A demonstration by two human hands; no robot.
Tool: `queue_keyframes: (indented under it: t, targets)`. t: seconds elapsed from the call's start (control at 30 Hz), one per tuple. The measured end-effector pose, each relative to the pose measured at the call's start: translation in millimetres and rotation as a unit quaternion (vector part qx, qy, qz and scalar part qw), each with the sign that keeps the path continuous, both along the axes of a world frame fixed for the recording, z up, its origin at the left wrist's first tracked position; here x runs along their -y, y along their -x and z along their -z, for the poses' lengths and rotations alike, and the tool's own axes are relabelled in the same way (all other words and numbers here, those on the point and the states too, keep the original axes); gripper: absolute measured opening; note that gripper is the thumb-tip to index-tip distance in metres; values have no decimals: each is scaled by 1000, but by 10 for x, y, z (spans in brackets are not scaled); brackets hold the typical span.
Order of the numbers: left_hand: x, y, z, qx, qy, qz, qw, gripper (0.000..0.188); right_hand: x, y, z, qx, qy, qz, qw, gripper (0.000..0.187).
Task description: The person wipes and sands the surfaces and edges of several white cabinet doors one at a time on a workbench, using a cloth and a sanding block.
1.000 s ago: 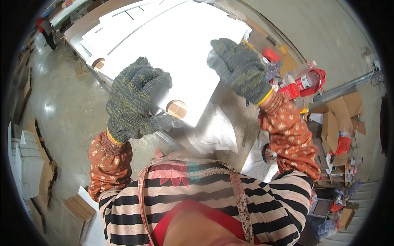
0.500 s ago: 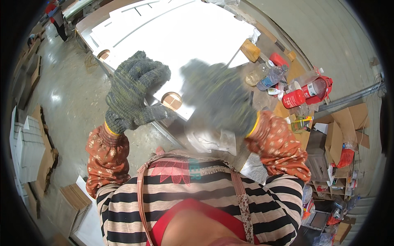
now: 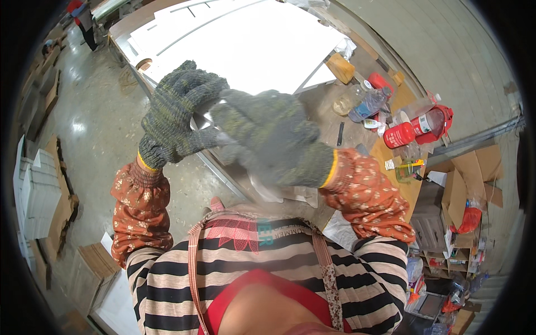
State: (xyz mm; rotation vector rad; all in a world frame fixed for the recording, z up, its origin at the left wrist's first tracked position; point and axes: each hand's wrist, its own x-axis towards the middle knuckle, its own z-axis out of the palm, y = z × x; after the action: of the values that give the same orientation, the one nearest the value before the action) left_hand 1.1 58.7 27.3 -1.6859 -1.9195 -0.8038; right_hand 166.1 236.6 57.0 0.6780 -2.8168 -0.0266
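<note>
Both my hands wear dark grey-green knitted gloves with yellow cuff edges. My left hand point(image 3: 176, 120) is closed around the near left edge of a white panel point(image 3: 251, 56), its thumb low and its fingers curled above. Over the panel's near corner lies my right hand point(image 3: 273, 137), close against the left glove and hiding that corner. Motion blurs the right fingers, so their grip cannot be made out. A pale crumpled cloth point(image 3: 301, 194) shows below the right glove. Toward the far left edge is a round cutout point(image 3: 144, 64) in the white boards.
On the bench to the right lie several plastic bottles point(image 3: 368, 105), a red bottle point(image 3: 399, 135), a yellow block point(image 3: 340, 68) and a dark strip point(image 3: 340, 134). Open cardboard boxes point(image 3: 474, 176) stand beyond. Stacked panels point(image 3: 42, 192) line the left floor. A person point(image 3: 84, 25) stands far left.
My right hand has swept left across the panel's near corner to meet the left glove, covering the round cutout there. The left hand keeps its place at the edge, shifting slightly.
</note>
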Motion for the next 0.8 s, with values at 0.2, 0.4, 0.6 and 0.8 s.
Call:
queue_keyframes:
  t: [0.2, 0.4, 0.6, 0.8]
  targets:
    - [33, -46, -31, -16, -22, -5, 1000, 78, -195, -15, 179, -172, 110, -51, 978, 54]
    - [-19, 12, 29, -14, 9, -11, 1000, 79, 166, 142, -250, -60, 11, 15, 998, 41]
    - [-131, -319, -154, -62, -35, -111, 991, 66, -653, -228, -257, -190, -11, 151, 970, 38]
    - [-222, -515, -348, -17, 54, -142, 988, 57, -290, -160, 21, -293, 41, 191, 936, 41]
